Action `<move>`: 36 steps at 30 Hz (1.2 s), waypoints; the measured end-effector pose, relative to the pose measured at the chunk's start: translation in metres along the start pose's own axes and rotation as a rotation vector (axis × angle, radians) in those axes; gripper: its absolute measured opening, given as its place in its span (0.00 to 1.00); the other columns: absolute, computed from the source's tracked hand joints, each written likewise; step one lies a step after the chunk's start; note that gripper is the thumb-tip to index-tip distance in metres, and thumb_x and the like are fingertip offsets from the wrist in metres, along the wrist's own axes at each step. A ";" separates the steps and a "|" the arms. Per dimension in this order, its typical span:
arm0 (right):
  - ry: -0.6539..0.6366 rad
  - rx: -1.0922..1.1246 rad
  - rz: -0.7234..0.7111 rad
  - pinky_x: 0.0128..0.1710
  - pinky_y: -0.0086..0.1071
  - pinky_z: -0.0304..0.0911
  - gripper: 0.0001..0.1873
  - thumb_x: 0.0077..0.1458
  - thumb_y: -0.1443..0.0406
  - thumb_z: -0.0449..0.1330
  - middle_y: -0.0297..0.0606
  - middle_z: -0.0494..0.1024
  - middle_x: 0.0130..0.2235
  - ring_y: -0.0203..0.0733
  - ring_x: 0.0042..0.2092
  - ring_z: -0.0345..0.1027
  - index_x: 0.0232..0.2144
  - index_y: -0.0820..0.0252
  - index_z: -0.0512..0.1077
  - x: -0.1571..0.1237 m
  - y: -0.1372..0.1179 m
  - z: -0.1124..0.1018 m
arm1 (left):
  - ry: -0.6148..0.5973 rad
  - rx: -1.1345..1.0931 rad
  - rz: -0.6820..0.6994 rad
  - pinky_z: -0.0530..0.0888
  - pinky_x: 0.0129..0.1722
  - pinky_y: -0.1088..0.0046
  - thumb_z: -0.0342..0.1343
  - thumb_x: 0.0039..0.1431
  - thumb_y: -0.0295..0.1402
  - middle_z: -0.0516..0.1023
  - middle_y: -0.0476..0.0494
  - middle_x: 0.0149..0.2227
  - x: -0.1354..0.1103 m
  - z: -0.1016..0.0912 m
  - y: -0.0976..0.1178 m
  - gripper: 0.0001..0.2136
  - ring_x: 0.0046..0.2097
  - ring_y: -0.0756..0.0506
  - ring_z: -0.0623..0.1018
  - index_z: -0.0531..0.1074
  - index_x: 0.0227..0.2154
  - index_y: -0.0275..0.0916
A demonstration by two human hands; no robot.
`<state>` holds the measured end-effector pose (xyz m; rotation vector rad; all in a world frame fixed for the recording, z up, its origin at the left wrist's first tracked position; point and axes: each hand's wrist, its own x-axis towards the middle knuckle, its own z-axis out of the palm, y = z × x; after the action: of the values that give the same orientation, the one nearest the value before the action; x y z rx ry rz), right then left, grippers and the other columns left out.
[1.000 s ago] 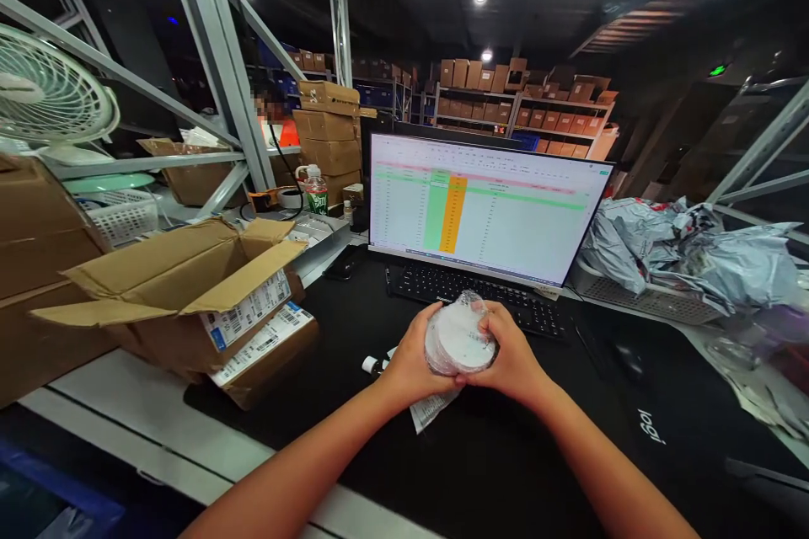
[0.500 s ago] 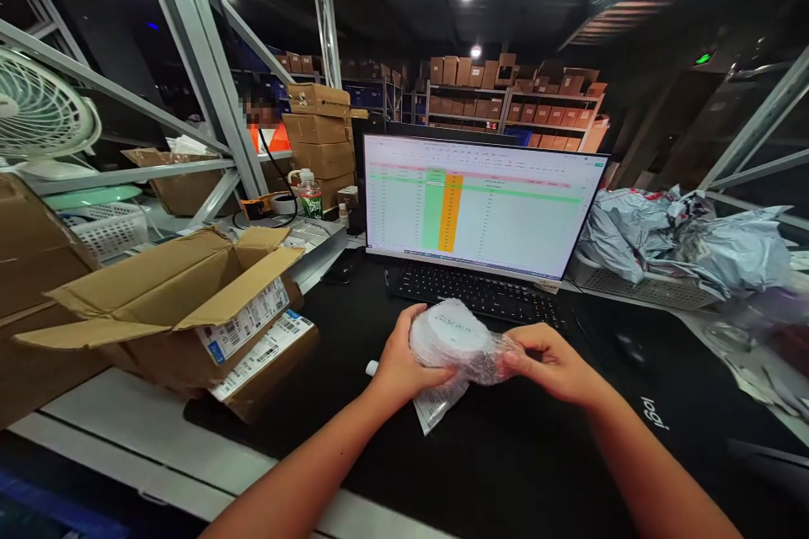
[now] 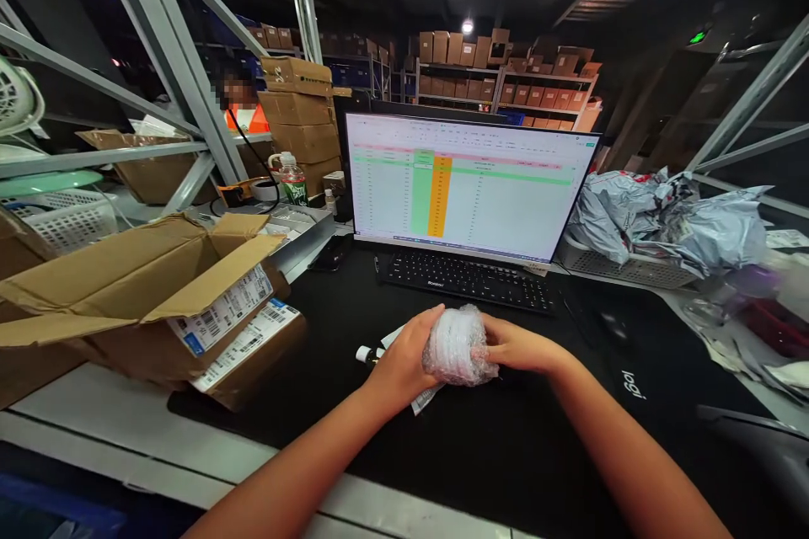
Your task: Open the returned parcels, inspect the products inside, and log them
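A round white item in bubble wrap is held above the black desk mat, between my two hands. My left hand is closed around its left side, fingers behind it. On its right side, my right hand grips the wrap, thumb at the front. Below my left hand a white printed slip sticks out, mostly covered. A small dark bottle with a white cap lies to the left of that hand, partly hidden by it.
An open cardboard box stands at the left on another labelled carton. Behind my hands are a keyboard and a monitor. Grey plastic bags fill a basket at the right. A person in an orange vest is further back.
The wrapped item has turned so its side faces me, and the writing on its top no longer shows. My right hand has moved in against it. The view has shifted slightly.
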<state>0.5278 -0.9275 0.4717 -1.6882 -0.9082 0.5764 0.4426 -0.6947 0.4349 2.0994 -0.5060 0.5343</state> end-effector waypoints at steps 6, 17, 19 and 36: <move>0.096 0.607 -0.033 0.59 0.47 0.62 0.51 0.36 0.45 0.76 0.47 0.75 0.56 0.53 0.57 0.69 0.60 0.55 0.67 0.014 0.015 0.026 | 0.308 -0.635 -0.294 0.73 0.55 0.59 0.74 0.39 0.39 0.66 0.33 0.64 0.012 -0.004 0.002 0.31 0.61 0.34 0.71 0.72 0.49 0.40; 0.371 0.943 0.107 0.55 0.46 0.68 0.24 0.34 0.64 0.79 0.41 0.83 0.38 0.52 0.48 0.76 0.36 0.61 0.78 0.030 0.023 0.070 | 0.638 -0.931 -0.420 0.64 0.29 0.77 0.65 0.50 0.38 0.69 0.54 0.26 0.019 -0.016 -0.006 0.14 0.29 0.51 0.67 0.64 0.26 0.40; 0.362 0.952 0.152 0.56 0.48 0.68 0.22 0.38 0.62 0.78 0.41 0.83 0.38 0.52 0.49 0.75 0.36 0.61 0.77 0.031 0.024 0.076 | 0.653 -0.986 -0.427 0.66 0.30 0.77 0.64 0.49 0.34 0.70 0.53 0.26 0.020 -0.016 -0.005 0.13 0.29 0.51 0.68 0.63 0.26 0.41; 0.277 0.896 0.210 0.56 0.49 0.67 0.27 0.44 0.50 0.74 0.46 0.81 0.43 0.55 0.52 0.73 0.40 0.61 0.77 0.030 0.024 0.069 | 0.678 -1.163 -0.560 0.70 0.34 0.78 0.65 0.34 0.20 0.76 0.52 0.32 0.030 -0.035 -0.004 0.24 0.33 0.52 0.75 0.65 0.37 0.41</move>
<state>0.4997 -0.8665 0.4300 -0.9997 -0.1940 0.7252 0.4631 -0.6680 0.4667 0.7900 0.1806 0.4163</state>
